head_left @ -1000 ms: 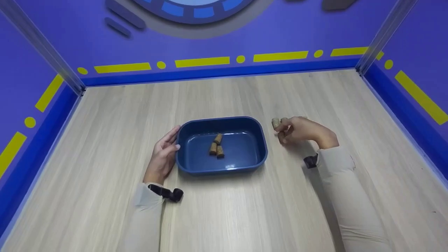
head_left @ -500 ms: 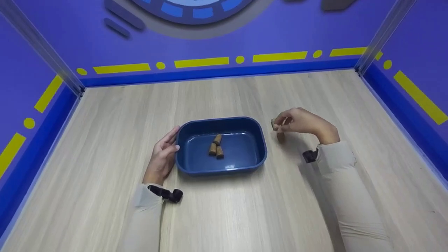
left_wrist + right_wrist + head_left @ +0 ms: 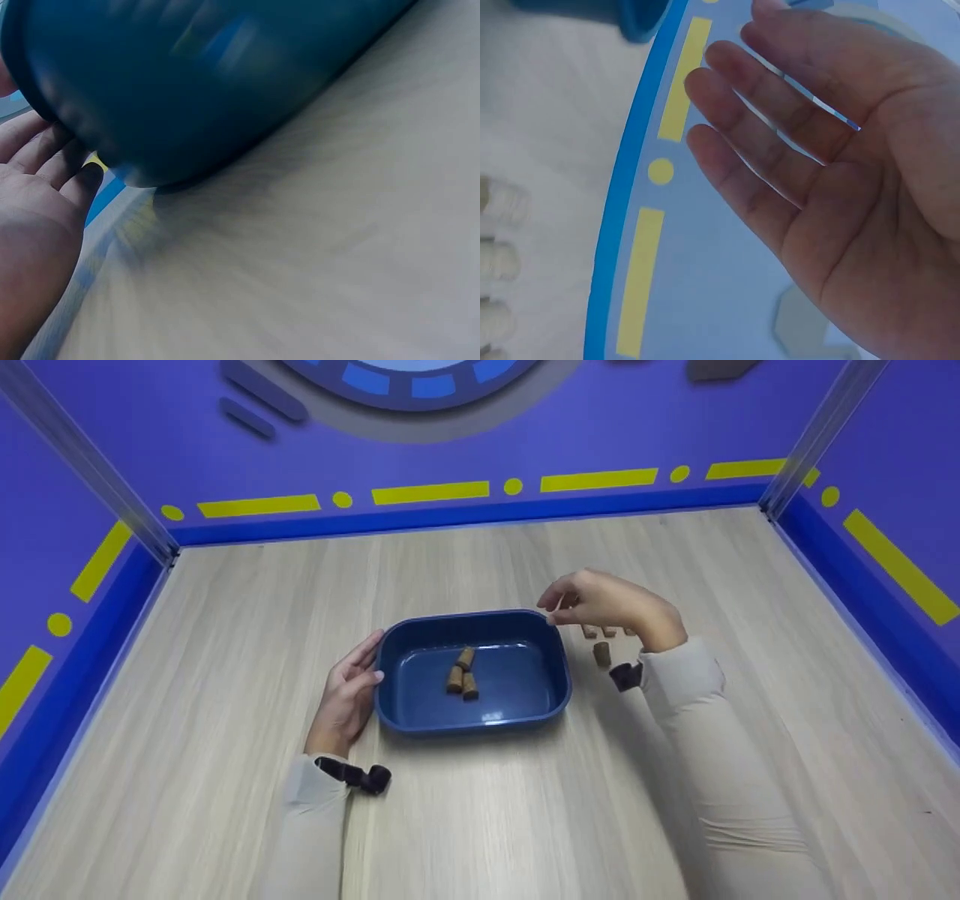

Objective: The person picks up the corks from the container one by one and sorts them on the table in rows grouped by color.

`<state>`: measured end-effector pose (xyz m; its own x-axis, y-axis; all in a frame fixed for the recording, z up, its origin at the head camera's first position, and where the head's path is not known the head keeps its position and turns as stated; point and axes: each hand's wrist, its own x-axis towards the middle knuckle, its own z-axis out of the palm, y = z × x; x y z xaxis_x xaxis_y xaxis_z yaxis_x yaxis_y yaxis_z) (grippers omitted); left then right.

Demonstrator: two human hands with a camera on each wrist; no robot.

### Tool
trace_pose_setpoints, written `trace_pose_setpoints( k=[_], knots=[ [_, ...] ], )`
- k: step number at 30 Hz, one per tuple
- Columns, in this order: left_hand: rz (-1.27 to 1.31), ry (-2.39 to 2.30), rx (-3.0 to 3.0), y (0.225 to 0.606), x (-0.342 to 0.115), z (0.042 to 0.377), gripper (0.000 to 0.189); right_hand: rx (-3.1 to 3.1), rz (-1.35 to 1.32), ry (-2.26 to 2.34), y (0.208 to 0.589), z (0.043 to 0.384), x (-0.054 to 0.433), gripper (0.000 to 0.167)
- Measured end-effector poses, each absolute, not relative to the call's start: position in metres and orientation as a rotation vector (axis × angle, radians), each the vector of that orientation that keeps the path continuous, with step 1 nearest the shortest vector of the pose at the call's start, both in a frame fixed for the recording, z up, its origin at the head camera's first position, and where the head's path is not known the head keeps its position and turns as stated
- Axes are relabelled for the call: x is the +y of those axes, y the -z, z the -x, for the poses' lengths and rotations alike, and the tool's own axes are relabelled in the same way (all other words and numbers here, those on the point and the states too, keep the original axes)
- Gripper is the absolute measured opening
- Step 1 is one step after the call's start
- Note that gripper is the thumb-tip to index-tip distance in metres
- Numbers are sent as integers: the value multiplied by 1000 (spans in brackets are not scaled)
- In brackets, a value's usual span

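Note:
A dark blue rectangular container [image 3: 517,682] with rounded corners sits on the table, three tapered cork stoppers [image 3: 465,660] together inside it. My left hand [image 3: 349,690] rests on the container's left end, thumb at the rim and fingers along the outer wall. My right hand [image 3: 600,604] is over the container's far right corner, thumb and fingertips bent toward each other. In the right wrist view, the thumb and forefinger tips [image 3: 759,30] come close at the top edge; whether a cork is between them is hidden. Several corks, including a nearer cork [image 3: 601,654], stand beneath the right wrist.
The light wood-grain table [image 3: 480,817] is enclosed by purple-blue panels [image 3: 420,465] with yellow markings at the back and both sides. Black wrist cameras are strapped at both cuffs. A row of corks [image 3: 496,259] shows at the right wrist view's left edge.
My right hand has moved left and up from the corks to the container's corner, uncovering several corks. The left hand, the container and the three corks inside stay as they were.

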<state>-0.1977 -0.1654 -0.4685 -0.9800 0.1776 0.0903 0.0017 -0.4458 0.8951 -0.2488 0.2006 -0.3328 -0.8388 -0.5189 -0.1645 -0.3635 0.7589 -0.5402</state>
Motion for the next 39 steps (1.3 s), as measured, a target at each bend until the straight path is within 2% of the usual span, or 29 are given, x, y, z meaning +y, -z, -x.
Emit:
trace_pose_setpoints(
  k=[7,19,39],
  knots=[
    [-270,-2588,1585,469,-165,196,68,2584,746,651,333,255,171,33],
    [-249,-2588,1575,472,-165,194,68,2482,820,628,355,261,129,36],
    [-269,-2605,1553,469,-164,197,68,2449,756,404,379,264,96,49]
  ],
)
